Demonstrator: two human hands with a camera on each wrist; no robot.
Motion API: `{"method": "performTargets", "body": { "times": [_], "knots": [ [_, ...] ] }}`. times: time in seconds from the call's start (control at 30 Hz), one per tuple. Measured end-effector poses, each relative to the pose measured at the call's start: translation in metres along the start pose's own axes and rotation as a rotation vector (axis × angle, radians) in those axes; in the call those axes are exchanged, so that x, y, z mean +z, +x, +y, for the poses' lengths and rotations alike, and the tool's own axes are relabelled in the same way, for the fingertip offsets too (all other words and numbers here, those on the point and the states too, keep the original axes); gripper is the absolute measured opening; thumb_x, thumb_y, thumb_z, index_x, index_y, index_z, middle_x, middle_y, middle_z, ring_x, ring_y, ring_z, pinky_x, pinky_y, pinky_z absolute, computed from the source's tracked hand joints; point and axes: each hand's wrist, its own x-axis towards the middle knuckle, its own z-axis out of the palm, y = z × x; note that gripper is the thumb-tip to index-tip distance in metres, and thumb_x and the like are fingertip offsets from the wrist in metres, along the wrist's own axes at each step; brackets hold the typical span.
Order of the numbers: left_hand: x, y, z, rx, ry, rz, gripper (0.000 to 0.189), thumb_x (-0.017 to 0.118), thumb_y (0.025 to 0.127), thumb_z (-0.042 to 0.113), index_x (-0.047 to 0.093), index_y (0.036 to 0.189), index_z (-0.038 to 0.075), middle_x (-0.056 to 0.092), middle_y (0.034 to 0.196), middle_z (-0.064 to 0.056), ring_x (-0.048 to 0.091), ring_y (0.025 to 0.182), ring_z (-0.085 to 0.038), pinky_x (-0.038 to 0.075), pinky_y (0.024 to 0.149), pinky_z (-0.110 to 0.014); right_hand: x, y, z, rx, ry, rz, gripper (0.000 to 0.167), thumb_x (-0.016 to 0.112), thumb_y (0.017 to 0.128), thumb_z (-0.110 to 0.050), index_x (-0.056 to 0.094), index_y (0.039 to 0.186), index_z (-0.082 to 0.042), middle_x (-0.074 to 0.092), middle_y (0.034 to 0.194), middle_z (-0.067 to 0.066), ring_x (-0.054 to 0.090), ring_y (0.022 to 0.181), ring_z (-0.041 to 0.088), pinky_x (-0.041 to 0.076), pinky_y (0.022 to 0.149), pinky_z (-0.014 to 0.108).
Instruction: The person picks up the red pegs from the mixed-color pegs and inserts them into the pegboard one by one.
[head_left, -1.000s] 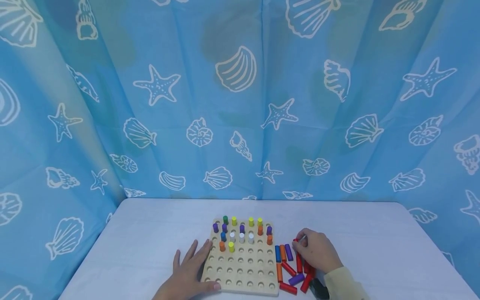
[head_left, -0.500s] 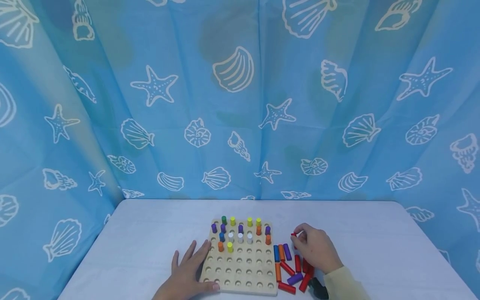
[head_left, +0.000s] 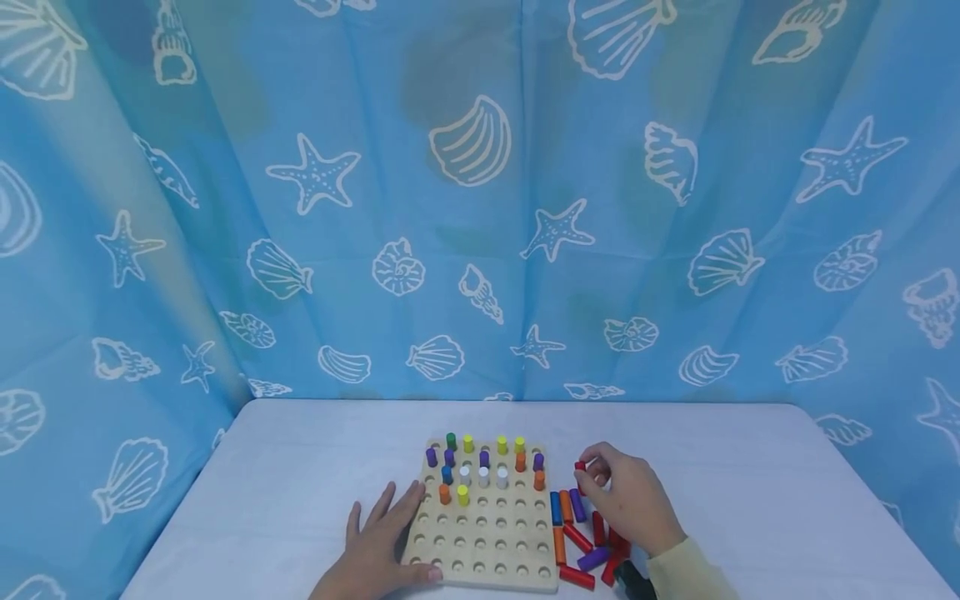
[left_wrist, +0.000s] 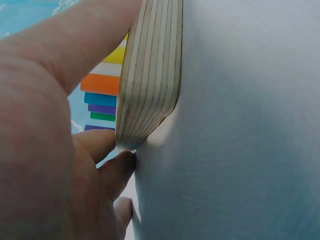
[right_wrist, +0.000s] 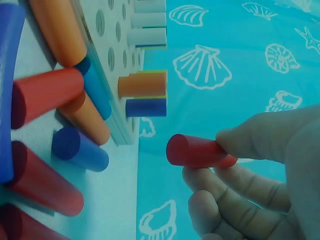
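Pinching a red peg (right_wrist: 192,151) between its thumb and curled fingertips, the right hand (head_left: 632,502) hangs at the lower right of the head view, its grip closed down to the peg's thickness. In the right wrist view that peg lies nearly level, right of centre, apart from the board and the other pegs. The left hand (head_left: 372,546), at the lower centre-left of the head view, has its fingers spread and fairly straight, index finger and thumb touching the left part of the pegboard (head_left: 491,533), wrapped round nothing. The board sits at the bottom centre of the frame, with upright pegs filling part of its upper rows: a green peg (head_left: 451,442) at the upper left, then yellow, purple, orange, blue and white ones. Just right of it, loose pegs lie on the table (head_left: 300,467), among them a blue peg (head_left: 556,508), an orange peg (head_left: 566,506), a slanted purple peg (head_left: 594,558) and several red ones. A shell-patterned curtain (head_left: 450,212) fills the upper frame.
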Motion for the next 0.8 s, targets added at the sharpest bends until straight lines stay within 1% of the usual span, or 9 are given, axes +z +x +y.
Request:
{"method": "performTargets", "body": {
  "times": [0.17, 0.33, 0.5, 0.63, 0.8],
  "knots": [
    [0.002, 0.002, 0.000, -0.003, -0.004, -0.007, 0.120, 0.080, 0.064, 0.067, 0.028, 0.160, 0.018, 0.028, 0.164, -0.009, 0.005, 0.153, -0.041, -0.016, 0.114, -0.067, -0.001, -0.004, -0.003, -0.029, 0.004, 0.027, 0.025, 0.076, 0.089, -0.022, 0.068, 0.109, -0.010, 0.067, 0.085, -0.002, 0.054, 0.069, 0.012, 0.055, 0.064, 0.028],
    [-0.001, 0.001, 0.001, 0.000, -0.003, 0.000, 0.119, 0.082, 0.065, 0.064, 0.028, 0.160, 0.016, 0.028, 0.164, -0.010, 0.006, 0.153, -0.042, -0.015, 0.114, -0.068, -0.002, -0.007, -0.009, -0.039, 0.013, 0.045, 0.022, 0.076, 0.089, -0.023, 0.068, 0.107, -0.012, 0.067, 0.085, -0.003, 0.053, 0.069, 0.013, 0.050, 0.061, 0.027],
    [-0.002, -0.001, 0.003, -0.002, -0.001, -0.001, 0.119, 0.082, 0.066, 0.063, 0.028, 0.160, 0.015, 0.028, 0.164, -0.011, 0.006, 0.152, -0.042, -0.015, 0.114, -0.069, -0.001, -0.011, -0.016, -0.037, 0.004, 0.043, 0.022, 0.076, 0.089, -0.023, 0.068, 0.107, -0.013, 0.067, 0.086, -0.004, 0.055, 0.073, 0.014, 0.051, 0.066, 0.028],
    [-0.002, -0.001, 0.004, -0.008, 0.004, -0.001, 0.119, 0.082, 0.066, 0.063, 0.028, 0.160, 0.015, 0.028, 0.164, -0.011, 0.006, 0.152, -0.042, -0.015, 0.114, -0.069, 0.001, -0.013, -0.020, -0.048, 0.013, 0.051, 0.021, 0.077, 0.089, -0.022, 0.069, 0.106, -0.013, 0.067, 0.085, -0.004, 0.055, 0.072, 0.015, 0.051, 0.065, 0.027],
    [-0.002, -0.001, 0.004, 0.000, 0.004, -0.002, 0.120, 0.082, 0.066, 0.063, 0.027, 0.160, 0.014, 0.028, 0.164, -0.011, 0.006, 0.152, -0.042, -0.016, 0.113, -0.069, 0.005, -0.014, -0.024, -0.073, 0.012, 0.062, 0.022, 0.079, 0.087, -0.022, 0.069, 0.105, -0.014, 0.065, 0.083, -0.005, 0.055, 0.072, 0.014, 0.050, 0.065, 0.026]
  ]
}}
